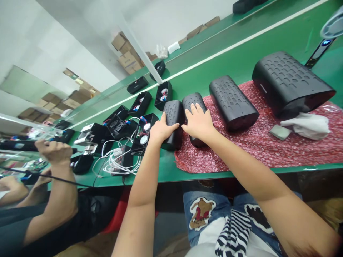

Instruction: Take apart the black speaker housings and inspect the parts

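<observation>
My left hand (160, 131) straddles a black speaker (173, 111) with a scale-patterned top, its thumb across the top and its forefinger along the left side. The other fingers of that hand are partly hidden. On a second black speaker (193, 98), just to the right, my right hand (198, 123) lies with its fingers spread. Both speakers stand close together on the green bench. Two larger speakers of the same pattern, a middle-sized one (232, 100) and a big one (289, 80), rest further right on pink bubble wrap (198, 160).
Left of my hands are open black casings (144, 134) with wires, and a tangle of white cables (118, 160). A co-worker's hand (55, 151) grips a dark tool at the left. A white cloth (312, 125) and a small pale block (280, 132) lie at the right.
</observation>
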### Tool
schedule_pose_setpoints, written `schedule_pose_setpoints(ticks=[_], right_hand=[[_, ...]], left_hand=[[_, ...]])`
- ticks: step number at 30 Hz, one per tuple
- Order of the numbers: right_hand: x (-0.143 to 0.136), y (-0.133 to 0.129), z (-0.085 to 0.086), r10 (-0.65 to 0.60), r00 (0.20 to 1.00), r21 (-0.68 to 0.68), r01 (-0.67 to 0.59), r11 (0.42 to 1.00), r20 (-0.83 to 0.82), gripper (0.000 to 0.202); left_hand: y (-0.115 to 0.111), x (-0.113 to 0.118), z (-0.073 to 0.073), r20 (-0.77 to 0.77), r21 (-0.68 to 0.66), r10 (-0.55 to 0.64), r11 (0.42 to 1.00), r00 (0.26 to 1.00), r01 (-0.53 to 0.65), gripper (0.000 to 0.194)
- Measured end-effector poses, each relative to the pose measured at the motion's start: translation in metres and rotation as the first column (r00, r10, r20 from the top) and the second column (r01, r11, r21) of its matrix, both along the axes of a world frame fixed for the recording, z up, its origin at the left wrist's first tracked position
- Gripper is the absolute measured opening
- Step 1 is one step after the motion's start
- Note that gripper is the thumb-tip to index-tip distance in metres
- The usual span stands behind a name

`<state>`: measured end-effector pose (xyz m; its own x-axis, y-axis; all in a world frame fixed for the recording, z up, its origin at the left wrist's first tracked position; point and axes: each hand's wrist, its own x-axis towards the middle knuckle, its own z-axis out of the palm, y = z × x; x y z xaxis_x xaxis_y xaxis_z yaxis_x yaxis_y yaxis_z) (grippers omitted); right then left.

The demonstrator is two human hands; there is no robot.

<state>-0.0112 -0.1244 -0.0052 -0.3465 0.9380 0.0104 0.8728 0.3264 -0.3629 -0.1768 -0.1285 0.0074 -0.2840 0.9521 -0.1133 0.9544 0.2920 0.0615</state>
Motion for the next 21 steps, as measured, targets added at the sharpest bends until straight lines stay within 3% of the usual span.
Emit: schedule_pose_setpoints(ticks=[4, 6, 9, 12, 14, 17, 21], right_hand=[[-0.001, -0.001, -0.004, 0.004, 1.0, 0.007, -0.004, 1.0, -0.026, 0.07], [0.0, 0.0, -0.003, 0.005, 1.0, 0.007, -0.005, 1.0, -0.026, 0.072], [0.003, 0.006, 0.011, 0.073, 0.997, -0.06, -0.073, 0.996, 0.009, 0.075], [0.008, 0.016, 0.032, 0.142, 0.99, -0.113, -0.139, 0.984, 0.022, 0.057], [0.01, 0.021, 0.039, 0.093, 0.996, -0.004, -0.093, 0.996, -0.003, 0.055], [0.009, 0.027, 0.029, 0.068, 0.994, 0.129, -0.058, 0.99, -0.081, 0.068], [0.008, 0.035, -0.002, 0.111, 0.989, -0.076, -0.119, 0.99, -0.101, 0.081]], left_hand=[[0.001, -0.003, 0.0, 0.032, -0.02, 0.025, 1.0, 0.999, -0.024, 0.103], [0.004, -0.005, 0.001, 0.048, -0.065, 0.007, 0.998, 0.999, -0.004, 0.115], [0.009, -0.01, 0.004, 0.058, -0.179, -0.038, 0.983, 0.998, 0.048, 0.138], [0.011, -0.011, 0.005, 0.05, -0.215, -0.02, 0.976, 0.999, 0.03, 0.145], [0.009, -0.009, 0.005, 0.06, -0.181, -0.005, 0.983, 0.998, 0.016, 0.141], [0.005, -0.005, 0.003, 0.074, -0.146, 0.009, 0.989, 0.997, 0.002, 0.134], [0.003, -0.002, 0.009, 0.044, -0.163, -0.005, 0.987, 0.999, 0.012, 0.129]])
